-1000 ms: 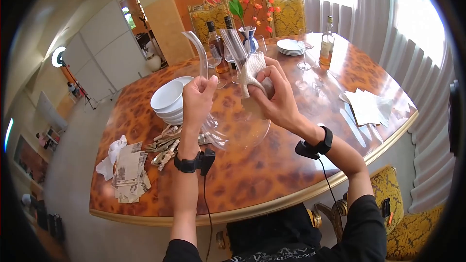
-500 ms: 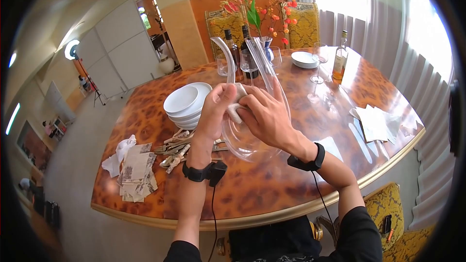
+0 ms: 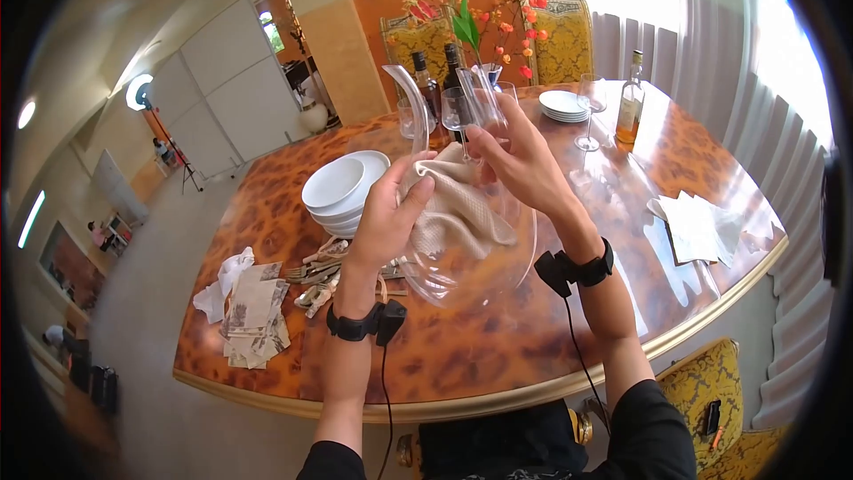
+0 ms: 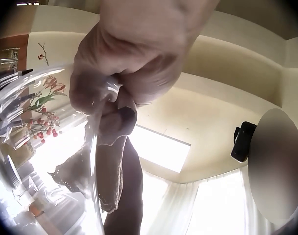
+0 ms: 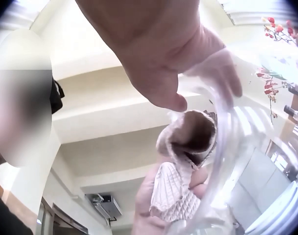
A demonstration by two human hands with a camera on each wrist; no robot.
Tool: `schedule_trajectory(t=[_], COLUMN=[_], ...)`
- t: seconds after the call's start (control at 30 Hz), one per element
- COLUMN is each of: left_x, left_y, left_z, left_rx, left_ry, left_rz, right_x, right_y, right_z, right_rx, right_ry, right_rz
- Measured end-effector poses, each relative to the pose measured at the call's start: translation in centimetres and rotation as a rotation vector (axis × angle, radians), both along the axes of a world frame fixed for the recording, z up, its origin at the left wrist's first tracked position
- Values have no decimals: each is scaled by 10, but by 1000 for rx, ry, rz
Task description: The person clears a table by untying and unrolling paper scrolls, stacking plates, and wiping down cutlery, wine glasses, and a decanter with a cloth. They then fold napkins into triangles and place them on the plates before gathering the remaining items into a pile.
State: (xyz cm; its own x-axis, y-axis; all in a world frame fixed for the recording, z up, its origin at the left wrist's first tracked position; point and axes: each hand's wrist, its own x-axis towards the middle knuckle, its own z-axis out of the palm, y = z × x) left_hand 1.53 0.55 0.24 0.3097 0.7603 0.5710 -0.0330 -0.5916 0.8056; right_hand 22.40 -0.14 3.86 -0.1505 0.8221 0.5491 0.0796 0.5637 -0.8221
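Note:
A clear, curved glass decanter point(image 3: 533, 253) with two raised ends is held up over the table. My left hand point(image 3: 388, 220) grips its left arm, with a beige waffle-weave cloth point(image 3: 458, 213) caught at thumb and fingers. The cloth hangs loosely between the decanter's arms; in the left wrist view its folds point(image 4: 109, 166) drop beside the glass edge. My right hand point(image 3: 529, 160) is at the other arm, the glass lying between thumb and fingers in the right wrist view. Those fingers point(image 5: 229, 81) show through the glass, apart from the cloth's bunched end point(image 5: 193, 132).
Stacked white bowls point(image 3: 333, 185), cutlery point(image 3: 320, 280) and printed papers point(image 3: 256, 320) lie at left. Behind the decanter stand dark bottles point(image 3: 428, 89), wine glasses and a flower vase. At the right are small plates point(image 3: 562, 107), a wine glass point(image 3: 588, 111), a liquor bottle point(image 3: 629, 107) and napkins point(image 3: 693, 227).
My right hand held the bunched cloth at the right arm, then brought it to my left hand. Now the cloth hangs unfolded from the left hand, and the right hand is back at the right arm.

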Motion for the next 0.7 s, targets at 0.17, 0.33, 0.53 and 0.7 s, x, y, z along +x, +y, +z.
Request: schedule_trajectory(t=[0.17,0.33,0.53,0.7], left_x=[3,-51,-28,-12], left_y=[7,41,51,27], left_z=[-4,1,-8,9], left_rx=[220,18,-426,-330], left_ry=[-68,-529,-545,-441], left_rz=[166,340,-145,-261], right_x=[8,42,40,53], right_y=[11,3,-12,-18], right_z=[-5,10,13,16], right_rx=[154,184,202,219], right_ry=[46,123,175,111], right_rz=[-112,-218,-158,-252])
